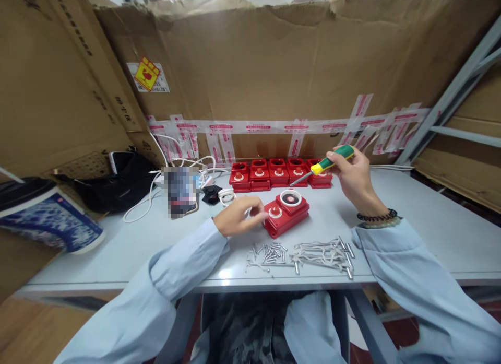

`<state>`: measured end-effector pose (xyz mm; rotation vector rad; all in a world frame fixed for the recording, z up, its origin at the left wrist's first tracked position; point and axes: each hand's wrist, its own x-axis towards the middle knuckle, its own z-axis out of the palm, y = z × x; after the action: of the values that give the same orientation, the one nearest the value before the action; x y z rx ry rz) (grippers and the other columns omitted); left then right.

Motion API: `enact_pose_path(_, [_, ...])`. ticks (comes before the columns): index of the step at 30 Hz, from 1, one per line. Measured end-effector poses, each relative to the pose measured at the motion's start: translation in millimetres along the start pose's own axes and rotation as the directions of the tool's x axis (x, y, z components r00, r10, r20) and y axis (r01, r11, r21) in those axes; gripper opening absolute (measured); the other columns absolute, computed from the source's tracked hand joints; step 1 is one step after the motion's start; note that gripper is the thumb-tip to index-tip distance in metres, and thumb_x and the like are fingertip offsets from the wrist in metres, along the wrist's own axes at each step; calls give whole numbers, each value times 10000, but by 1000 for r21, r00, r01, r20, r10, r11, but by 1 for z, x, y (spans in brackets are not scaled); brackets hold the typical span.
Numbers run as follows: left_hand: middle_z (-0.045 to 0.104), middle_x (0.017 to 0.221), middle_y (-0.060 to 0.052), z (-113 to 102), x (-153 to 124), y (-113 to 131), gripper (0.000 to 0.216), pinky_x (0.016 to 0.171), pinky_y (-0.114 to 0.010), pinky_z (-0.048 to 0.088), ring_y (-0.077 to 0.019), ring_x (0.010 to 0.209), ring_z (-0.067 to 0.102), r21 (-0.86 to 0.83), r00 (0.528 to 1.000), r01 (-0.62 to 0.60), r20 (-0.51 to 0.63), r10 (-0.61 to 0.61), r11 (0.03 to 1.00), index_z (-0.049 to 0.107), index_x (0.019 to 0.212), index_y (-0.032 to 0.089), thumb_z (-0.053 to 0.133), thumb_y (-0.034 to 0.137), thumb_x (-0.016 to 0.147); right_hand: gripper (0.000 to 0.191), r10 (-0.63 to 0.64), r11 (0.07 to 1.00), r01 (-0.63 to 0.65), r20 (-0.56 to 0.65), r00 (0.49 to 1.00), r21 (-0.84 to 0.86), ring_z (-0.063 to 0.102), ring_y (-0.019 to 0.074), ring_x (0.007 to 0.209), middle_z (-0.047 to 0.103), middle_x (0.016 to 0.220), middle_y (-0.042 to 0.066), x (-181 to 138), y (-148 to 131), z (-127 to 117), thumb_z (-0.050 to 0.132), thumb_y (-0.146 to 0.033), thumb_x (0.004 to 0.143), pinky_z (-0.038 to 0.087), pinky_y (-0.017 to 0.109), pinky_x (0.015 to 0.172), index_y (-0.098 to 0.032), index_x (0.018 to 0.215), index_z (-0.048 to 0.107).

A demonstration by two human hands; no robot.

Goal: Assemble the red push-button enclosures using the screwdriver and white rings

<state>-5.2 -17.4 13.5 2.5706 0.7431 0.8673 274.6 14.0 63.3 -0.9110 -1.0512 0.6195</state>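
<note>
A red alarm box (287, 220) lies at an angle on the table. A small red lamp dome in a white collar sits at its left end, and a white ring around a black disc at its right. My left hand (241, 216) has curled fingers against the box's left end, thumb and forefinger at its edge. In my right hand (354, 178) is a screwdriver (332, 160) with a green and yellow handle. Its shaft slants down to the left, the tip just above and behind the white ring; from this angle I cannot tell whether they touch.
Loose screws (274, 252) and a heap of metal pins with white cords (323, 255) lie in front. Several red housings (278, 172) line the back. A phone (180, 191), black part (212, 195), cables, black bag (113, 184) and large cup (50, 218) stand left. Cardboard (266, 61) walls the rear.
</note>
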Motion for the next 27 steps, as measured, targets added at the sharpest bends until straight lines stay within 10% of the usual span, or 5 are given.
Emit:
enact_pose_path(4, [499, 492, 40, 5, -6, 14, 218, 517, -201, 362, -70, 453, 447, -40, 950, 20, 312, -6, 999, 628, 696, 151, 589, 330, 813, 194, -19, 999, 22, -94, 995, 25, 487, 94, 505, 516, 667, -33, 6, 4, -3, 735, -294, 624, 435, 249, 395, -216, 729, 593])
enact_pose_path(9, [436, 438, 54, 8, -9, 14, 231, 469, -198, 326, -64, 408, 412, 16, 918, 65, 392, -66, 998, 676, 706, 159, 623, 370, 783, 209, -135, 990, 139, -151, 979, 18, 441, 70, 477, 475, 602, -55, 10, 9, -5, 724, -327, 650, 415, 223, 412, -204, 680, 558])
enact_pose_path(15, [616, 938, -77, 9, -2, 11, 395, 772, -326, 473, -191, 840, 589, 130, 996, 85, -15, -83, 988, 586, 1021, 156, 622, 458, 769, 238, -127, 992, 123, -116, 985, -42, 459, 95, 395, 431, 505, -88, 6, 6, -5, 662, -349, 688, 410, 238, 377, -246, 719, 450])
enact_pose_path(20, [416, 1370, -186, 30, 6, 7, 978, 1007, -534, 363, -354, 1239, 431, 130, 984, 178, 4, -180, 975, 267, 1400, 175, 694, 614, 638, 175, -152, 829, 312, 351, 924, -463, 559, 151, 558, 573, 626, -12, -4, 7, -6, 683, -346, 684, 477, 318, 567, -222, 739, 572])
enact_pose_path(27, [445, 1376, -193, 37, 9, 8, 888, 1003, -564, 359, -375, 1234, 460, 77, 956, 280, 64, -285, 957, 232, 1413, 186, 661, 535, 718, 416, 168, 883, 222, 722, 671, -412, 627, 215, 931, 672, 983, 61, -10, 5, -7, 741, -404, 653, 492, 383, 844, -209, 997, 611])
